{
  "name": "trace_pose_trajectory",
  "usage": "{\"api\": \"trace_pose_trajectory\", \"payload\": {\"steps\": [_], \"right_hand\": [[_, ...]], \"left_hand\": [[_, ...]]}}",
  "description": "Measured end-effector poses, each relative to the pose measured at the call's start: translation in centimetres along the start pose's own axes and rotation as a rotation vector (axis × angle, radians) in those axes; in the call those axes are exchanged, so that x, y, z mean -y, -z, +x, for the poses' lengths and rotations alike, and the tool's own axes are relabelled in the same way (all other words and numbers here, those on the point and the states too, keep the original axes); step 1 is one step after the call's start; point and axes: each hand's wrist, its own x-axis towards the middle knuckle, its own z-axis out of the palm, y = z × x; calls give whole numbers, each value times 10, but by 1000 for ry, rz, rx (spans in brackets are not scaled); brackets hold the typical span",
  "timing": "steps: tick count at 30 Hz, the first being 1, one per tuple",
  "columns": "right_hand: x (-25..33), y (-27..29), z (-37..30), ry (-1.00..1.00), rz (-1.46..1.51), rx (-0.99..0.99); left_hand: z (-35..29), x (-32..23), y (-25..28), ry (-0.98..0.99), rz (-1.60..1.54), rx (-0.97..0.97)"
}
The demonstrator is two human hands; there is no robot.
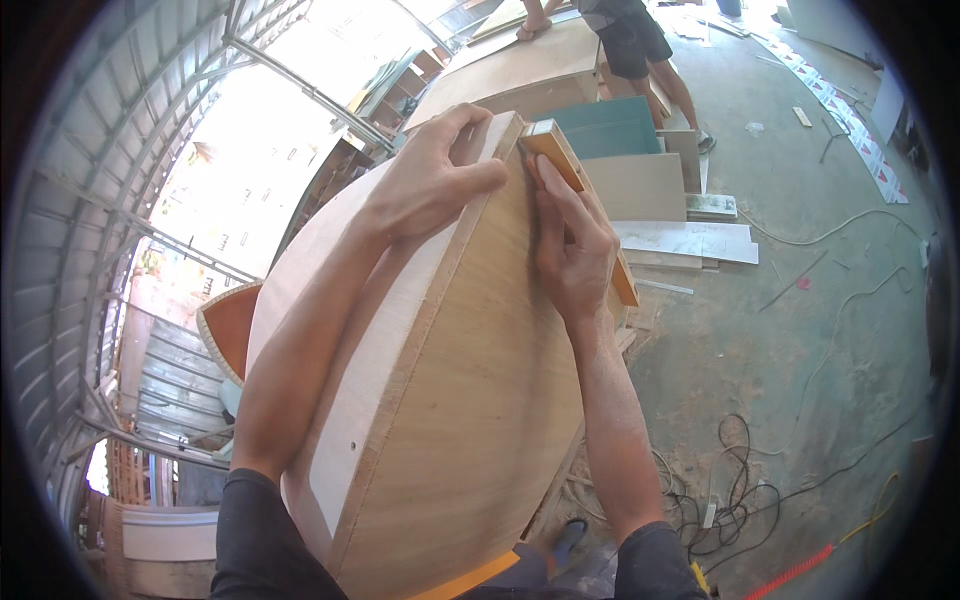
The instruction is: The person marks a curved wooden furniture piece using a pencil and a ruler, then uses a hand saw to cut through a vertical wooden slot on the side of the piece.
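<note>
A large plywood box (pixel 470 400) with a pale top face stands in front of me, its raw edge running away from me. My left hand (pixel 430 175) bends over the far end of that edge, thumb on the rim and fingers curled on the pale face. A narrow wooden strip (pixel 557 158) with a light end lies along the box's right side. My right hand (pixel 578 240) is closed at the strip, its fingertips between strip and plywood; part of the grip is hidden. A small dark hole shows in the pale face near my left forearm.
Behind, a person (pixel 635 45) in shorts leans over another large wooden box (pixel 520 65). Green board (pixel 610 128) and pale boards (pixel 690 242) lie to the right. Tangled black cables (pixel 740 480) and a red coiled hose (pixel 790 573) cross the dusty floor.
</note>
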Motion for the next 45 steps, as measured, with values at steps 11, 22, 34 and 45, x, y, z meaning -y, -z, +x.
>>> {"api": "trace_pose_trajectory", "payload": {"steps": [11, 22, 34, 45], "right_hand": [[-6, 2, -11, 6, -25, -33], [-117, 70, -142, -200, -191, -79], [11, 39, -24, -164, 114, 25], [14, 4, 2, -132, 89, 44]], "left_hand": [[-1, -5, -2, -16, 30, -5], [9, -4, -3, -76, 79, -28], [1, -5, -4, -29, 39, -13], [1, -2, 1, -14, 35, 11]]}}
